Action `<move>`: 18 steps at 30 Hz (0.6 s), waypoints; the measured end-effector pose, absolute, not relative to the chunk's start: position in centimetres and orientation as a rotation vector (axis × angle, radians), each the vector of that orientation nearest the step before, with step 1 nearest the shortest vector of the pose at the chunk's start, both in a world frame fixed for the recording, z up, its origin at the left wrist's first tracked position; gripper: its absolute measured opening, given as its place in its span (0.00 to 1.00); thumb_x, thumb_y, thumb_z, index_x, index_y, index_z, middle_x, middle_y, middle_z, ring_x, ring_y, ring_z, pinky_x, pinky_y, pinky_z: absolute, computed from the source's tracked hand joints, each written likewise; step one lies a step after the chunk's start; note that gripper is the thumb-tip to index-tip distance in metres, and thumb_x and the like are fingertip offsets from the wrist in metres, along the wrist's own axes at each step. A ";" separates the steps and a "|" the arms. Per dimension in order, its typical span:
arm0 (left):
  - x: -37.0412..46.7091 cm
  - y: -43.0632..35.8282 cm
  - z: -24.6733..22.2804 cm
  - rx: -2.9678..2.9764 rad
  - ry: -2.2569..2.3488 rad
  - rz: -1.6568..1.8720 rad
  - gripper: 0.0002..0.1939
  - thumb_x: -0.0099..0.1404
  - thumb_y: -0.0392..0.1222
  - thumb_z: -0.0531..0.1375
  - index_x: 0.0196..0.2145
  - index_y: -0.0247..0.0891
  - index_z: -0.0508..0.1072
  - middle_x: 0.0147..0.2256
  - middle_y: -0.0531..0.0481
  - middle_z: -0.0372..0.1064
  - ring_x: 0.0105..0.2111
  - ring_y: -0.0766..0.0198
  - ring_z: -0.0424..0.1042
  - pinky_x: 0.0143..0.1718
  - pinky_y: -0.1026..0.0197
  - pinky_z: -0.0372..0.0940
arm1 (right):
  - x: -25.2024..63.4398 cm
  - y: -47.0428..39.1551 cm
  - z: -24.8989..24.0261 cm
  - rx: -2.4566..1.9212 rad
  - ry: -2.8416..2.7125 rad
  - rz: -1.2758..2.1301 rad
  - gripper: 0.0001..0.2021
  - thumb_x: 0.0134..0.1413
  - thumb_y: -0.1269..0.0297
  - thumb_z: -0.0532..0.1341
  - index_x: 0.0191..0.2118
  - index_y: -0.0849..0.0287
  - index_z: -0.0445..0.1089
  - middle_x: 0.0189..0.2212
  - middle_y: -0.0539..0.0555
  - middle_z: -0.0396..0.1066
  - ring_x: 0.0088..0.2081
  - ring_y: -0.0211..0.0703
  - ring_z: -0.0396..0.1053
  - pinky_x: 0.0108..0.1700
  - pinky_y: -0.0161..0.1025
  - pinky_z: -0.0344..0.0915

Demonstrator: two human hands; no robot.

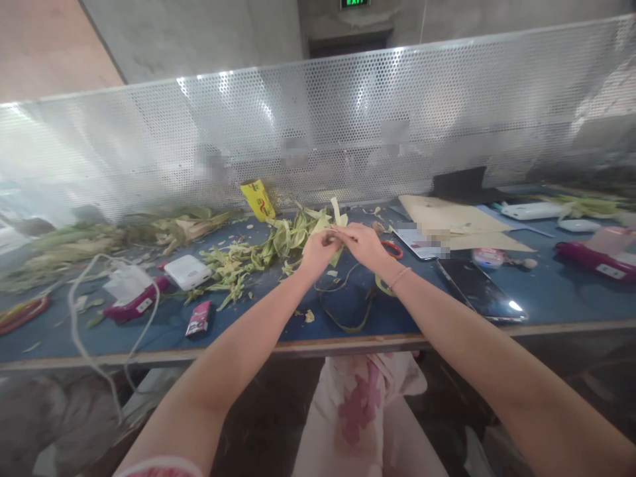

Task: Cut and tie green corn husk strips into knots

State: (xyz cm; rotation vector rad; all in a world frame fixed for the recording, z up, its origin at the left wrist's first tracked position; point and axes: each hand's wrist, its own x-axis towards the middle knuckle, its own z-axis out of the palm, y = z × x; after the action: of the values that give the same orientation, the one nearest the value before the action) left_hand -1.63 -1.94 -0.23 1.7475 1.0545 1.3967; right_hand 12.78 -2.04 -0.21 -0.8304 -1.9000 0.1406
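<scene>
My left hand [320,252] and my right hand [365,244] meet over the table, fingers pinched together. Between them is a pale green leaf strip [338,213], one end sticking up past the fingertips and part showing below; the fingers hide the rest. Just behind and left of my hands lies a heap of dried green leaves [293,238], trailing toward a looser pile [226,268]. A thin curved strip [348,328] rests on the blue tabletop under my wrists. By my right wrist lies a red ring-shaped band [393,250].
A perforated metal panel [298,132] stands along the back. On the left are a white power bank [187,271], a magenta device [136,301], a white cable [74,298] and a small pink box [199,319]. A tablet [479,288], cardboard [462,222] and a yellow packet [258,200] also lie here.
</scene>
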 end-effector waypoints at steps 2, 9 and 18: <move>-1.5 -2.0 -0.2 1.622 0.955 1.414 0.04 0.50 0.39 0.62 0.24 0.35 0.72 0.22 0.52 0.68 0.25 0.68 0.66 0.32 0.62 0.62 | 12.7 -1.9 -0.3 -0.820 -1.907 0.139 0.15 0.60 0.63 0.52 0.43 0.57 0.76 0.26 0.54 0.68 0.32 0.42 0.65 0.40 0.40 0.62; -1.2 -1.7 -0.3 1.349 0.940 1.458 0.12 0.56 0.47 0.61 0.23 0.35 0.70 0.22 0.52 0.67 0.23 0.68 0.66 0.30 0.62 0.64 | 12.3 -2.8 0.1 -0.847 -1.863 0.275 0.12 0.55 0.68 0.52 0.42 0.58 0.70 0.28 0.53 0.68 0.32 0.42 0.66 0.39 0.40 0.63; -1.5 -1.5 -0.6 1.685 1.014 1.427 0.08 0.58 0.44 0.59 0.31 0.36 0.71 0.27 0.51 0.70 0.24 0.67 0.68 0.29 0.63 0.64 | 12.4 -2.4 0.4 -1.033 -1.616 0.581 0.10 0.55 0.59 0.52 0.34 0.58 0.67 0.21 0.47 0.61 0.23 0.38 0.61 0.27 0.37 0.63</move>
State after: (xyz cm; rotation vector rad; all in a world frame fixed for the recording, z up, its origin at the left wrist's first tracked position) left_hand -1.53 -1.47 -0.59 1.6853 1.0138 1.4272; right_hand 12.37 -2.44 0.41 -1.0333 -1.6163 0.5813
